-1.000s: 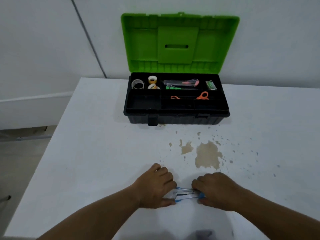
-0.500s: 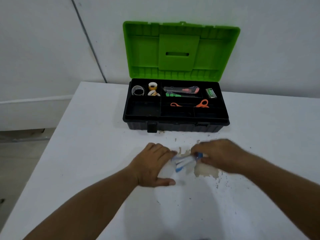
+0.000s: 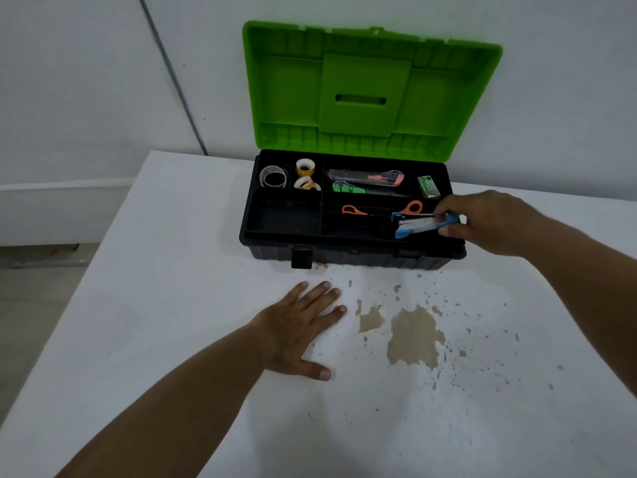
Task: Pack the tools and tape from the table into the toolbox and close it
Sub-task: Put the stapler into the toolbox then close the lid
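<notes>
The black toolbox (image 3: 344, 251) stands open at the back of the table, its green lid (image 3: 368, 91) upright against the wall. My right hand (image 3: 482, 222) grips a blue stapler (image 3: 418, 224) by its rear end, holding it over the box's front right compartment. My left hand (image 3: 300, 326) lies flat on the table, fingers spread, holding nothing. Inside the tray lie tape rolls (image 3: 305, 167) at the back left, a utility knife (image 3: 372, 177), a green tool (image 3: 348, 188), orange-handled scissors (image 3: 379, 209) and a small green box (image 3: 428, 186).
The white table (image 3: 172, 339) has brown stains (image 3: 413, 334) in front of the toolbox. Its left edge drops to the floor. A white wall stands right behind the lid. The box's front latch (image 3: 301, 257) hangs down.
My right hand lifted the blue stapler off the table and carried it up and right to the toolbox. My left hand let go of it and flattened on the table.
</notes>
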